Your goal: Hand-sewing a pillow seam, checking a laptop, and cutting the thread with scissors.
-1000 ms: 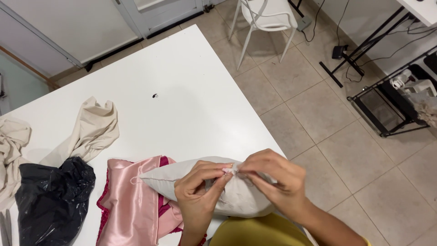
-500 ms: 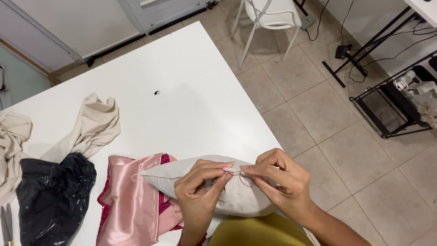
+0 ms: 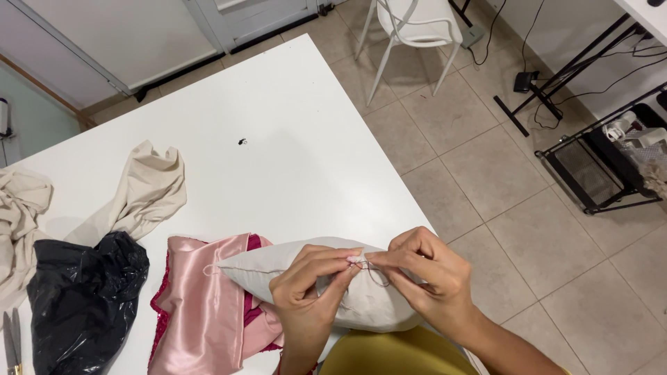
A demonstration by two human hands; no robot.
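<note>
A small stuffed beige cushion (image 3: 278, 267) lies at the near edge of the white table (image 3: 229, 118), partly over pink satin fabric (image 3: 205, 305). My left hand (image 3: 309, 298) pinches the cushion's seam from the left. My right hand (image 3: 424, 274) pinches the same seam from the right, and a thin loop of thread (image 3: 379, 278) shows just below where the fingertips meet. Whether a needle is held is too small to tell.
A black plastic bag (image 3: 80, 298) and beige cloth (image 3: 146, 191) lie on the table's left. Scissors (image 3: 10, 340) sit at the left edge. A tiny dark speck (image 3: 242, 142) marks the tabletop. A white chair (image 3: 410, 28) and black metal racks (image 3: 597, 160) stand on the tiled floor.
My fingertips have stayed pinched together on the seam with only small shifts. The view has tilted slightly, and the cushion has barely moved.
</note>
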